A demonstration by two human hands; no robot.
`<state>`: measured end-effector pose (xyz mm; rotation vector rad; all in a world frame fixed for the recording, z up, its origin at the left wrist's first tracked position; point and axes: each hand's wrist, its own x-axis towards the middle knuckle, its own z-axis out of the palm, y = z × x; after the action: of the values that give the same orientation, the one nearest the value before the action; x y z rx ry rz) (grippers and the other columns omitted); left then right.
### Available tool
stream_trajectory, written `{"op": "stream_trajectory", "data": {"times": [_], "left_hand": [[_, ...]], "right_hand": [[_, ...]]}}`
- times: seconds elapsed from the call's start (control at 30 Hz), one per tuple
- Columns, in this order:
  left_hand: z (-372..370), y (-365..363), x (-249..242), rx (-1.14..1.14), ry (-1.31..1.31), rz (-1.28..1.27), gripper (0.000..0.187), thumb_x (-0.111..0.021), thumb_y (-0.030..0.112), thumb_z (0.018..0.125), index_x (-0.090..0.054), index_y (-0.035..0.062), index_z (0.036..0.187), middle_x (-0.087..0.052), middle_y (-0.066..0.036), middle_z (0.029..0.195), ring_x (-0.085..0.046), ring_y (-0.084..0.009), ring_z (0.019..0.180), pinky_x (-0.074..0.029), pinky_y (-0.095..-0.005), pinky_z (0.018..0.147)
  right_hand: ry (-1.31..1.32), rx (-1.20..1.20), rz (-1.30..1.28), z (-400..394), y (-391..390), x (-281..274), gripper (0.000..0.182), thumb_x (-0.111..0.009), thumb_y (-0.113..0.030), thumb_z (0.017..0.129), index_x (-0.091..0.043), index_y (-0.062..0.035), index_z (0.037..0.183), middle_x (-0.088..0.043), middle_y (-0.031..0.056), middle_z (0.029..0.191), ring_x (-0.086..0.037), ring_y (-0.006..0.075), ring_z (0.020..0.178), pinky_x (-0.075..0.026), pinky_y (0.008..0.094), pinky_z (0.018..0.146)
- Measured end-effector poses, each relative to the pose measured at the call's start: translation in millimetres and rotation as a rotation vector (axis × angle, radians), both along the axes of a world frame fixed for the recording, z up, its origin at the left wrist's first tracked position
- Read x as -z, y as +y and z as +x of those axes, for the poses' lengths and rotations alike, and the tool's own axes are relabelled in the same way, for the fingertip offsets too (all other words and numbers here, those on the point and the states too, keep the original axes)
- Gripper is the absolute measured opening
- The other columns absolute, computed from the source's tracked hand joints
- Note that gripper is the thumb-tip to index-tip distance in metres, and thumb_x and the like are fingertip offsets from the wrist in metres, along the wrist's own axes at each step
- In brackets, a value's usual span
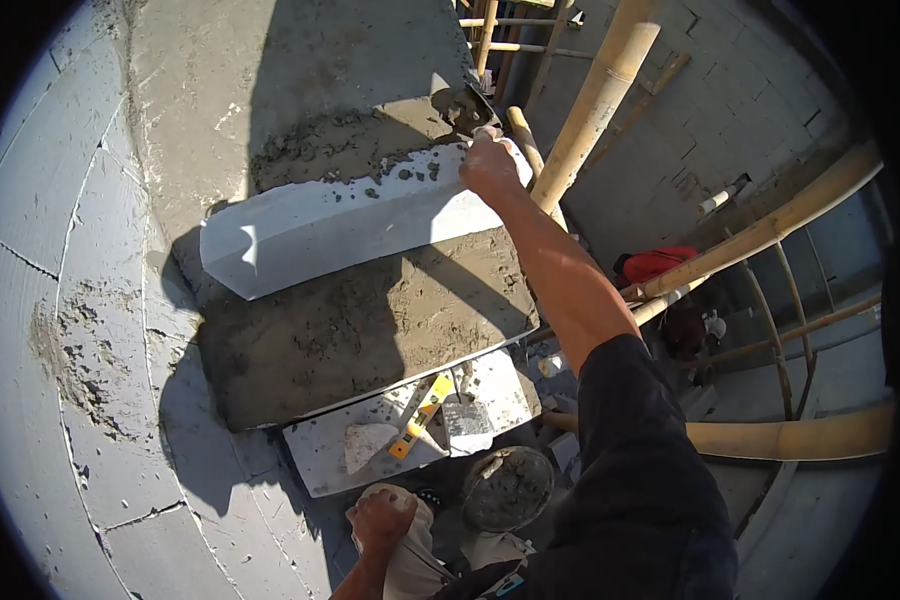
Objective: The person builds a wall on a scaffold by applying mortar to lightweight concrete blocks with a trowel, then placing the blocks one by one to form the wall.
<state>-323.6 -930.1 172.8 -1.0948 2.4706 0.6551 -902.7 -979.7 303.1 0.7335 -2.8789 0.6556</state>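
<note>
My right hand (490, 168) reaches out over the far right end of a white block (350, 225), closed round a trowel (462, 108) whose blade carries wet mortar. Crumbs of mortar dot the block's upper face. The block lies between mortar on its far side (340, 148) and a mortar-covered step (370, 330) on its near side. My left hand (382, 518) rests on my pale-trousered knee with its fingers curled in and nothing visible in them. Just beyond it, a yellow level (421, 415) and a grey-faced tool (467, 425) lie on a lower white slab (320, 465).
A round bucket (508, 488) of mortar stands near my knees. Bamboo poles (600, 100) rise on the right, with curved ones (790, 437) lower down. Below them is a person in red (658, 264). A block wall (100, 250) runs along the left.
</note>
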Motion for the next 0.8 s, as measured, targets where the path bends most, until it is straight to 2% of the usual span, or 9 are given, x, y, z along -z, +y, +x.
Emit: {"op": "stream_trajectory", "data": {"times": [0.07,0.1,0.13,0.2,0.27,0.4,0.47,0.63,0.8], "left_hand": [[1.1,-3.6,2.4,-0.008,0.006,0.006,0.053,-0.067,0.057,0.076,-0.076,0.0103,0.098,-0.073,-0.015,0.097,-0.067,-0.0317,0.099,-0.043,-0.0477,0.090],[-0.6,-5.1,2.2,-0.001,-0.007,-0.002,0.052,-0.067,0.058,0.076,-0.076,0.0107,0.098,-0.073,-0.015,0.097,-0.067,-0.0315,0.099,-0.043,-0.0477,0.090],[-1.1,-6.1,1.1,0.005,-0.022,-0.010,0.052,-0.067,0.058,0.076,-0.076,0.0110,0.097,-0.073,-0.014,0.097,-0.067,-0.0314,0.099,-0.043,-0.0477,0.089],[-2.3,-9.3,0.1,0.007,-0.046,-0.011,0.052,-0.067,0.058,0.076,-0.076,0.0116,0.097,-0.073,-0.014,0.097,-0.067,-0.0310,0.099,-0.043,-0.0475,0.089],[-2.4,-10.7,-0.8,-0.006,-0.061,0.007,0.052,-0.067,0.059,0.076,-0.077,0.0120,0.097,-0.073,-0.014,0.097,-0.067,-0.0308,0.099,-0.043,-0.0472,0.089],[-1.9,-13.4,-0.3,-0.011,-0.078,0.010,0.053,-0.066,0.059,0.076,-0.077,0.0120,0.099,-0.073,-0.014,0.098,-0.067,-0.0306,0.099,-0.043,-0.0466,0.090],[-0.7,-13.7,-2.4,-0.022,-0.095,0.018,0.054,-0.066,0.059,0.076,-0.077,0.0120,0.100,-0.073,-0.014,0.099,-0.067,-0.0306,0.100,-0.042,-0.0464,0.091],[10.3,-10.8,-1.2,-0.037,-0.103,0.015,0.055,-0.066,0.059,0.076,-0.077,0.0121,0.101,-0.072,-0.015,0.102,-0.066,-0.0310,0.101,-0.042,-0.0463,0.093],[15.1,-7.2,3.2,-0.024,-0.094,-0.004,0.056,-0.065,0.061,0.076,-0.077,0.0124,0.102,-0.072,-0.016,0.105,-0.066,-0.0316,0.104,-0.041,-0.0468,0.095]], "right_hand": [[0.017,-0.057,0.060,9.7,20.2,-18.4,0.064,-0.058,-0.018,0.085,-0.036,0.0138,0.136,-0.060,0.0364,0.111,-0.064,0.0450,0.109,-0.055,0.0476,0.087],[0.054,0.018,-0.086,-6.3,25.0,-5.2,0.056,-0.057,-0.017,0.086,-0.040,0.0067,0.134,-0.064,0.0329,0.107,-0.065,0.0418,0.107,-0.055,0.0486,0.084],[0.150,-0.007,-0.265,1.8,36.0,-22.4,0.050,-0.060,-0.022,0.088,-0.045,0.0021,0.129,-0.067,0.0240,0.100,-0.069,0.0333,0.092,-0.057,0.0439,0.071],[-0.455,0.016,-0.693,6.1,50.3,-57.0,0.040,-0.059,-0.032,0.095,-0.052,-0.0031,0.122,-0.065,0.0133,0.093,-0.066,0.0231,0.071,-0.055,0.0369,0.057],[-0.700,-0.061,-0.941,-5.5,64.8,-72.2,0.038,-0.056,-0.038,0.099,-0.052,-0.0064,0.119,-0.059,0.0063,0.084,-0.057,0.0117,0.063,-0.048,0.0263,0.046],[-1.205,-0.023,-1.346,-29.5,64.3,-55.7,0.032,-0.053,-0.036,0.101,-0.051,-0.0075,0.114,-0.059,0.0098,0.086,-0.061,0.0159,0.066,-0.051,0.0270,0.050],[-1.312,0.070,-1.263,-30.2,45.4,-39.5,0.031,-0.053,-0.035,0.101,-0.050,-0.0080,0.114,-0.057,0.0090,0.087,-0.059,0.0154,0.065,-0.051,0.0272,0.051],[-1.512,0.037,-1.224,1.6,-5.8,-27.2,0.033,-0.052,-0.036,0.101,-0.043,-0.0096,0.118,-0.056,0.0080,0.085,-0.057,0.0164,0.063,-0.053,0.0307,0.051],[-1.434,0.125,-1.055,16.3,-15.9,-52.0,0.027,-0.051,-0.034,0.101,-0.046,-0.0099,0.112,-0.055,0.0063,0.081,-0.057,0.0158,0.062,-0.052,0.0294,0.050]]}}
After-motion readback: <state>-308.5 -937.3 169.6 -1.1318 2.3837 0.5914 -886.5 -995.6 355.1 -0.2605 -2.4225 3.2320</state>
